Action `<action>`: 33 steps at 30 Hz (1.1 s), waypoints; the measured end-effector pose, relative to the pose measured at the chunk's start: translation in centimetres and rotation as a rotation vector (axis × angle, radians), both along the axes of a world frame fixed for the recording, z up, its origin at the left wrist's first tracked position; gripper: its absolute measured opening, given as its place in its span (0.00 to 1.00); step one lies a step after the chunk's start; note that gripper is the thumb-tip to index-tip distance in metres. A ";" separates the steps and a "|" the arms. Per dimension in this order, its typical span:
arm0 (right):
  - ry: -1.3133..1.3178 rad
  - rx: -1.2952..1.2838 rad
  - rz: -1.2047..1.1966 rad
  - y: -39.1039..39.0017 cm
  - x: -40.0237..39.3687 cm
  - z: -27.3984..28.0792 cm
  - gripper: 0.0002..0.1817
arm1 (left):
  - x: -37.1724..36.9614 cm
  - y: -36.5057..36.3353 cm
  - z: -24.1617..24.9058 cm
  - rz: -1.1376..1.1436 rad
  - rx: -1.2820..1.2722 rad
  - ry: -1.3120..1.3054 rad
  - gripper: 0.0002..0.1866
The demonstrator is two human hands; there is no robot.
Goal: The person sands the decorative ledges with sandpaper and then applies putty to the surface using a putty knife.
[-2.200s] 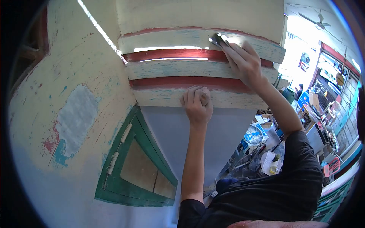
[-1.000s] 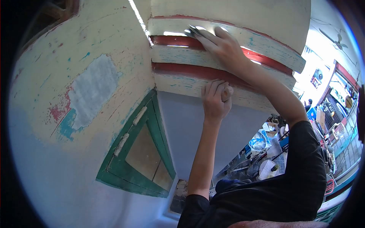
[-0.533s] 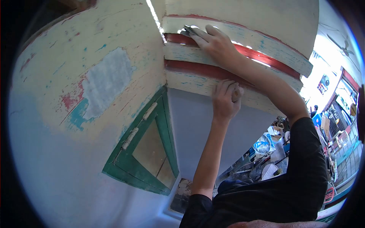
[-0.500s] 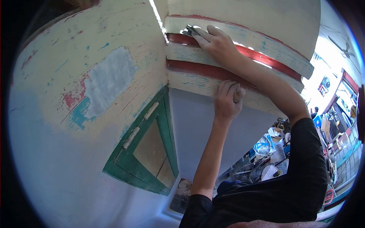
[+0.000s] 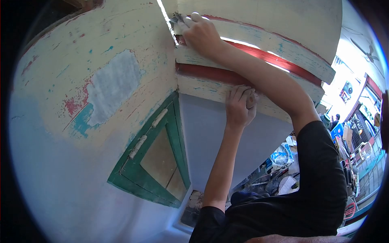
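Up in the corner, my right hand (image 5: 199, 35) is closed on a small dark grey flat piece (image 5: 176, 20), its kind unclear. That piece is up against the upper cream board (image 5: 243, 33), near the bright gap beside the wall. Lower down, my left hand (image 5: 239, 106) is curled at the lower edge of the bottom board (image 5: 202, 88). A tool handle with a rounded tan end (image 5: 251, 99) sticks out of its fist; the rest is hidden by the fingers. Red strips (image 5: 206, 73) run between the boards, whose cream paint is worn with blue flecks. Pale dust coats the fingers.
The cream wall (image 5: 48, 81) on the left bears a grey-white patch (image 5: 115, 85) with red and teal paint around it. Below is a green-framed shutter (image 5: 142, 190) with pale hinges. Assorted clutter (image 5: 283, 158) lies at lower right, with a distant person (image 5: 334, 120) beyond.
My right hand has moved left and up along the boards, taking the grey piece into the corner by the wall. My left hand has stayed almost in place.
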State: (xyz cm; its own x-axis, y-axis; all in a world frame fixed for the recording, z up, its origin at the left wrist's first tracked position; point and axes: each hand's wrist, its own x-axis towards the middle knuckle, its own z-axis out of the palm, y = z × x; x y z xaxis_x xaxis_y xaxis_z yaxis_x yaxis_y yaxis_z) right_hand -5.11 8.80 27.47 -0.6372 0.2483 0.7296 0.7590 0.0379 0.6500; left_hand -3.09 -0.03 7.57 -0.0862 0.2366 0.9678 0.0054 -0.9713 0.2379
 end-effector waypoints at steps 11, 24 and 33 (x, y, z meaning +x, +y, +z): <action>0.028 -0.011 -0.144 0.1 -1.3 0.0 0.21 | -0.6 -0.6 0.3 -0.021 -0.037 0.017 0.07; -0.017 0.156 0.049 -0.7 1.0 -2.3 0.12 | -0.3 0.0 -0.2 0.020 0.015 -0.007 0.10; 0.055 0.016 -0.059 0.2 -0.2 -1.7 0.22 | -0.4 -0.3 -0.2 0.005 -0.008 0.017 0.09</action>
